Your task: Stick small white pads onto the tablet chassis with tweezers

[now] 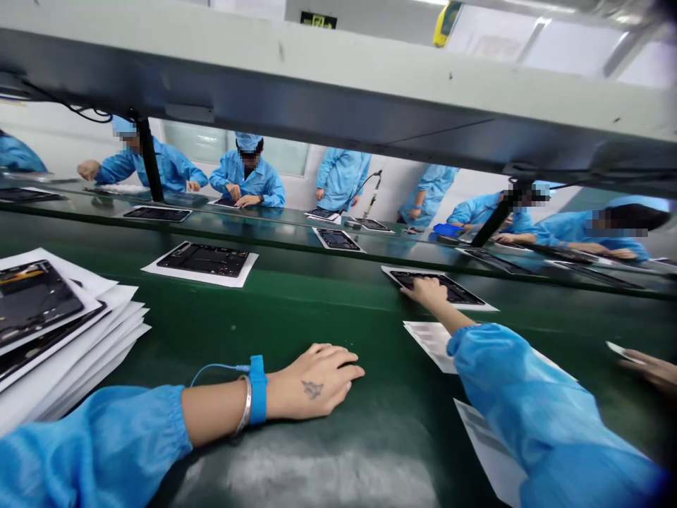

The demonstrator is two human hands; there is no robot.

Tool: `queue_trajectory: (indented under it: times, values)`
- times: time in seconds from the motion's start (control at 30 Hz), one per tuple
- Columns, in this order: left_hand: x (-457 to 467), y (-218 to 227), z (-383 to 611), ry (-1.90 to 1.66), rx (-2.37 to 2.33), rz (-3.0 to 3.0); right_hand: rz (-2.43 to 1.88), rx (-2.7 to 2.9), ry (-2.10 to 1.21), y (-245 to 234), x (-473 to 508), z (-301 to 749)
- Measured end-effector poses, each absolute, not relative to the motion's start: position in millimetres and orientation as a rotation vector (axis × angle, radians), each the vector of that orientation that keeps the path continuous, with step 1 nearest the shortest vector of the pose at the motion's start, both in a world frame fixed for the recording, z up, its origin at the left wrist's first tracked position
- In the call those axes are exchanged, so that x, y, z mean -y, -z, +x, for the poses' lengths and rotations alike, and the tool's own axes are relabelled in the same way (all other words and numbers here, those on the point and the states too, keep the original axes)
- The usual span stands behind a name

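Observation:
My left hand lies palm down on the green work surface, fingers stretched out and nothing in them. A blue wrist strap with a thin cord and a silver bracelet circle that wrist. My right hand reaches forward to an opened tablet that lies on a white sheet. Its fingers are curled over the left end of the tablet; the fingertips are partly hidden. Beneath my right arm lie printed sheets, partly covered by the sleeve.
On the left stands a stack of opened tablets and white sheets. Another tablet lies ahead, with several more along the line. A shelf hangs overhead on dark posts. Several co-workers in blue sit or stand opposite; another person's hand shows at right.

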State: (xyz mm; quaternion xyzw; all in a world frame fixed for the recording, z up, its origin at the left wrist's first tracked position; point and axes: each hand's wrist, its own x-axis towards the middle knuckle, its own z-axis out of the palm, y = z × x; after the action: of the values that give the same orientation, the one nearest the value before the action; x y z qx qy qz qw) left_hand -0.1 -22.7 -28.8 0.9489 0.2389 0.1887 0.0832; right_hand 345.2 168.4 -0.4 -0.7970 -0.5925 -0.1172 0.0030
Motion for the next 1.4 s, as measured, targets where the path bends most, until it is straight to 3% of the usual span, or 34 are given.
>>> queue_trajectory:
  times: [0.17,0.33,0.57,0.73,0.8,0.93,1.1,1.27,1.4]
  values:
    - [23,28,1,-0.589,-0.699,2.781,-2.631,1.898,0.34,7,-181,346]
    - [19,28,-1,-0.59,-0.706,2.751,-2.463,2.094,0.342,-3,-167,318]
    - [0,15,-18,-0.815,-1.025,2.871,-1.73,2.542,0.251,-12,-59,249]
    - [33,-8,-15,-0.306,-1.064,3.175,-1.096,2.639,0.093,-10,51,221]
    - [61,-19,-12,-0.148,-1.022,3.237,-0.958,2.581,-0.052,-16,82,221]
    - [119,-43,-14,0.033,-0.938,3.231,-1.074,2.251,-0.395,-43,120,243]
    - [178,-51,-21,0.188,-0.707,3.205,-1.345,1.567,-0.38,-69,149,300]
    - [202,-48,-9,0.579,-0.592,3.143,-1.438,1.198,-0.522,-52,168,359]
    - [168,-74,30,0.607,-0.501,3.084,-1.389,1.007,-0.818,-26,168,384]
